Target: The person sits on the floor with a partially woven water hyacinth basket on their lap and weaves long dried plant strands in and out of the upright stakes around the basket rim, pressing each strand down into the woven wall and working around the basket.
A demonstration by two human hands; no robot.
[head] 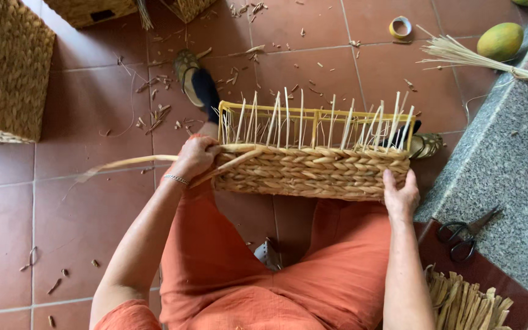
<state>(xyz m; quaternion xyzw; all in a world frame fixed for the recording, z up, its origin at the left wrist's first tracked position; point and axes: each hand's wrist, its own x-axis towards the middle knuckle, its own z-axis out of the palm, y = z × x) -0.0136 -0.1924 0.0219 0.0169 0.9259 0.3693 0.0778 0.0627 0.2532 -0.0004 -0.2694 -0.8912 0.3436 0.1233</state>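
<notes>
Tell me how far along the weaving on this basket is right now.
Done: the lower wall of the basket is woven in braided rows. In hand: the left hand grips a long flat strand at the basket's top row, while the right hand steadies the opposite corner. Left: the yellow wire frame and the thin upright stakes above the weave are bare.

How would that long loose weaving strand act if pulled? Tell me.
The strand held in the left hand sags toward its far end, so probably floppy and light. Its flat, dry look suggests it may kink or fray if yanked against the basket.
</notes>
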